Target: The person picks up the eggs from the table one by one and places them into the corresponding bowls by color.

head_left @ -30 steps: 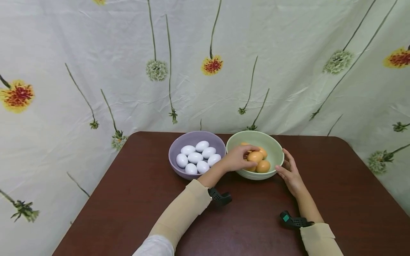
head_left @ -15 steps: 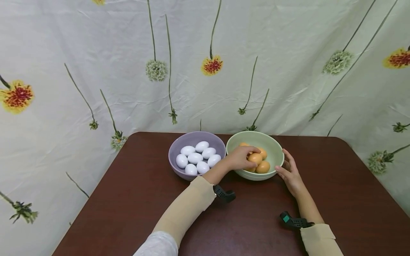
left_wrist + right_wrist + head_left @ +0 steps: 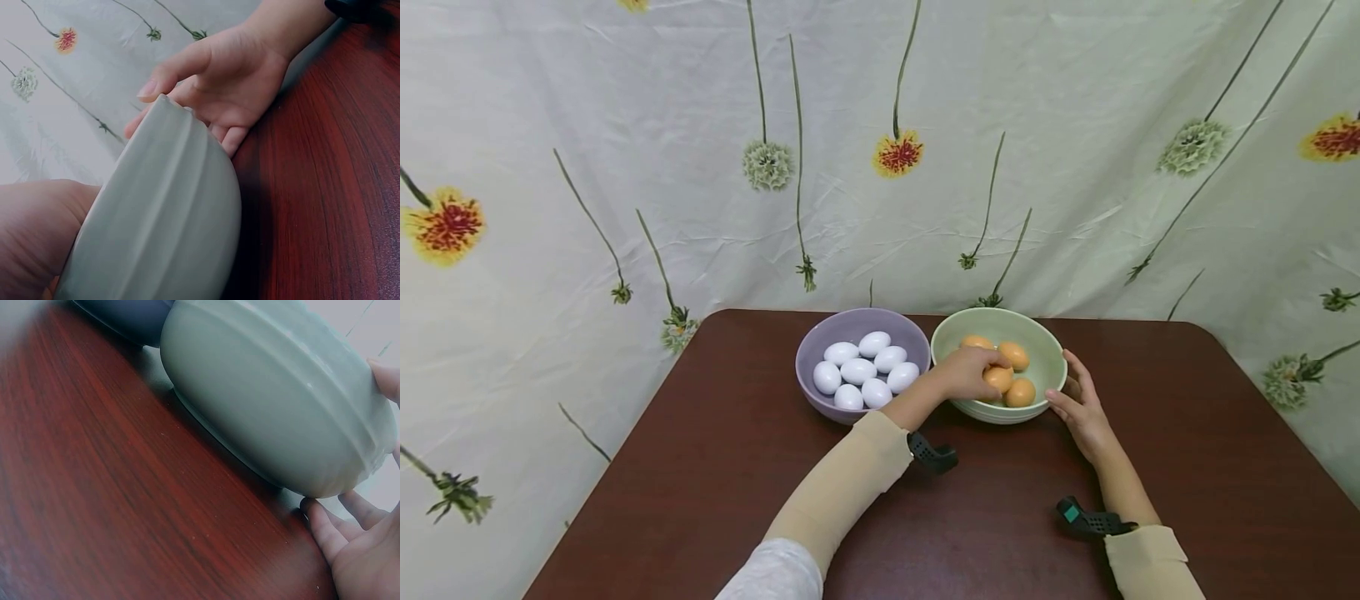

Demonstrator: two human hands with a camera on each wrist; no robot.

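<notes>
My left hand (image 3: 968, 372) reaches over the near left rim of a pale green bowl (image 3: 1047, 354). Inside, its thumb and fingers curl around an orange egg (image 3: 998, 380). Other orange eggs lie close by: one egg (image 3: 1020, 392) in front, one egg (image 3: 1014, 356) behind, and another partly behind the fingers. At the bowl's right side my right hand (image 3: 1084, 414) grips it, thumb at the rim and fingers against the outer wall. In the left wrist view, the bowl wall (image 3: 169, 206) hides the eggs and the left fingertips. The right fingers (image 3: 325, 528) touch the bowl's lower side in the right wrist view.
A purple bowl (image 3: 808, 342) with several white eggs (image 3: 857, 371) stands directly left of the green one, their rims nearly touching. Both are near the far edge of the dark red-brown table (image 3: 715, 450). A flower-patterned cloth (image 3: 865, 208) hangs behind.
My left hand has shifted slightly right and lower into the green bowl. The orange eggs near its fingers have moved a little. My right hand stays at the bowl's side.
</notes>
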